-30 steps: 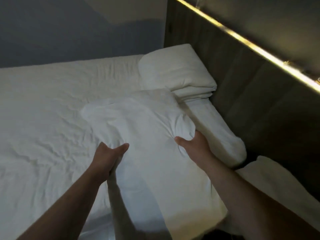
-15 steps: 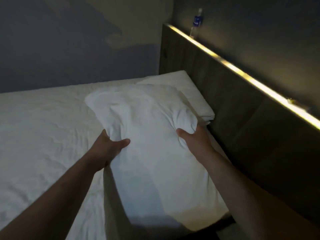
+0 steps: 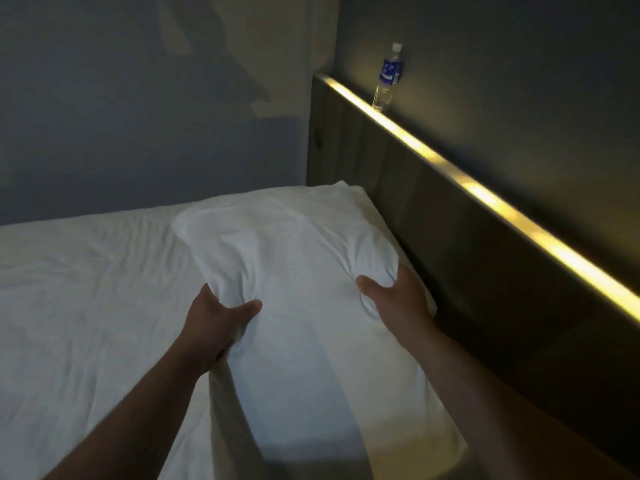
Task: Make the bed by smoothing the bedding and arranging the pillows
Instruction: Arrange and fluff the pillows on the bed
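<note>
- Head view: both hands hold a white pillow (image 3: 294, 271) over the bed (image 3: 86, 306), beside the headboard (image 3: 433, 220).
- Left hand (image 3: 214, 320) grips its left edge, fingers curled under.
- Right hand (image 3: 394, 299) pinches the bunched right edge.
- Another pillow (image 3: 349, 192) lies behind.
- Water bottle (image 3: 387, 77) stands on the lit ledge.

far pillow (image 3: 351, 195): mostly behind held pillow (image 3: 304, 268) | bottle (image 3: 387, 79) label: unreadable

I am reaching both arms forward, my left hand (image 3: 215, 318) and right hand (image 3: 396, 299) gripping the pillow (image 3: 294, 251), thumbs on top.
</note>
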Motion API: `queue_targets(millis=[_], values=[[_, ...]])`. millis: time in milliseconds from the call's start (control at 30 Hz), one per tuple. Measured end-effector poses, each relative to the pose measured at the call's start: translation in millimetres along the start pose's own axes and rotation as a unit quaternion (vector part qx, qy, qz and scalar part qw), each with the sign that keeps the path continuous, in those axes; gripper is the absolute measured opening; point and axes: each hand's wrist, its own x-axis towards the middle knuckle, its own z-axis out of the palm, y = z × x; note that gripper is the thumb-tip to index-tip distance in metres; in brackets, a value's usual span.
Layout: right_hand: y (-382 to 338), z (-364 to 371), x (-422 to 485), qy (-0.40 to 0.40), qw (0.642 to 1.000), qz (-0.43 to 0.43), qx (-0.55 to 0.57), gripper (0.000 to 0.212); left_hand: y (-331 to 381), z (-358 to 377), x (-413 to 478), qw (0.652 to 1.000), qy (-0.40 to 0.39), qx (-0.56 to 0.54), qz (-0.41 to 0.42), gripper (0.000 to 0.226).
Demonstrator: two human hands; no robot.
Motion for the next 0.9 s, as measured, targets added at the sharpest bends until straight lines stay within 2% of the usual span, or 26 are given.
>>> queue_targets(millis=[167, 300, 400, 467, 567, 633, 733, 800, 900], values=[[22.1, 21.7, 113.5, 0.029, 0.999, -0.014, 0.015, 0.068, -3.8, 57.4, 111.0, 0.999, 0.023, 0.002, 0.032, 0.051], [32.9, 24.2, 176.0, 0.054, 0.998, -0.022, 0.022, 0.074, 8.5, 94.6, 176.6, 0.998, 0.028, 0.006, 0.062, 0.048], [25.4, 9.0, 219.5, 0.085, 0.996, -0.015, -0.015, 0.078, 27.0, 121.1, 217.5, 0.996, 0.031, -0.002, 0.085, 0.048], [14.7, -9.4, 251.3, 0.1, 0.993, -0.043, -0.047, 0.077, 36.7, 138.4, 239.4, 0.995, 0.039, -0.036, 0.086, 0.049], [3.4, -23.6, 293.9, 0.087, 0.988, -0.057, -0.116, 0.076, 31.1, 162.8, 262.9, 0.995, 0.038, -0.075, 0.057, 0.061], [16.4, -12.5, 310.5, 0.073, 0.981, -0.051, -0.174, 0.075, 4.9, 180.1, 273.2, 0.997, 0.0, -0.083, 0.007, 0.06], [64.5, 15.9, 312.9, -0.003, 0.971, 0.051, -0.232, 0.083, -36.7, 200.3, 277.9, 0.995, -0.029, -0.054, -0.082, 0.059], [93.4, 27.6, 308.8, -0.033, 0.968, 0.116, -0.222, 0.091, -50.3, 204.9, 278.9, 0.995, -0.015, -0.01, -0.103, 0.066], [111.8, 36.5, 305.7, -0.006, 0.973, 0.098, -0.21, 0.086, -58.8, 212.6, 277.6, 0.994, 0.034, 0.052, -0.089, 0.078]])
